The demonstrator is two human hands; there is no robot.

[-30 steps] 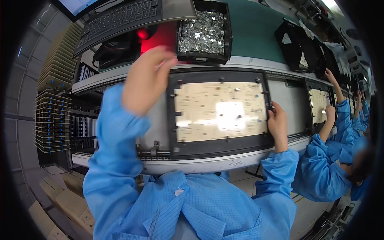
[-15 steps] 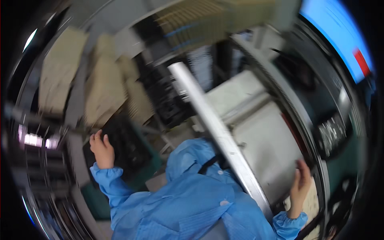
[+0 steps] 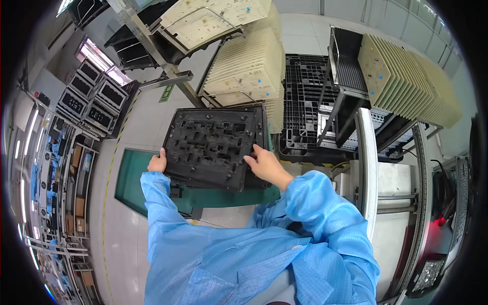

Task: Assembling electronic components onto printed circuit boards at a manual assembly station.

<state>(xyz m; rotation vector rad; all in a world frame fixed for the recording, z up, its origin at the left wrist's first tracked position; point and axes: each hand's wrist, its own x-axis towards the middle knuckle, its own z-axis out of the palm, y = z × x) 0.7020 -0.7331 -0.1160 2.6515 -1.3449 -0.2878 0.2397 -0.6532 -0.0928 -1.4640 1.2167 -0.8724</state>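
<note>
In front of me is a black rectangular fixture plate with many cutouts and small knobs along its border. It lies slightly askew over another black plate, whose edge shows at the right and top. My left hand grips the upper plate's left edge, thumb up and fingers mostly hidden beneath. On the right edge, my right hand has its thumb and fingers closed round the rim. The plates rest on a green-topped table.
Cream-coloured slotted panels stand racked behind the plates, with more panels at the far right. A black pallet lies between them. A metal conveyor rail runs along my right side. Shelves with boxes line the left.
The view has swung round to the left table and sharpened. Both hands were apart and empty; they now hold the black fixture plate by its two sides.
</note>
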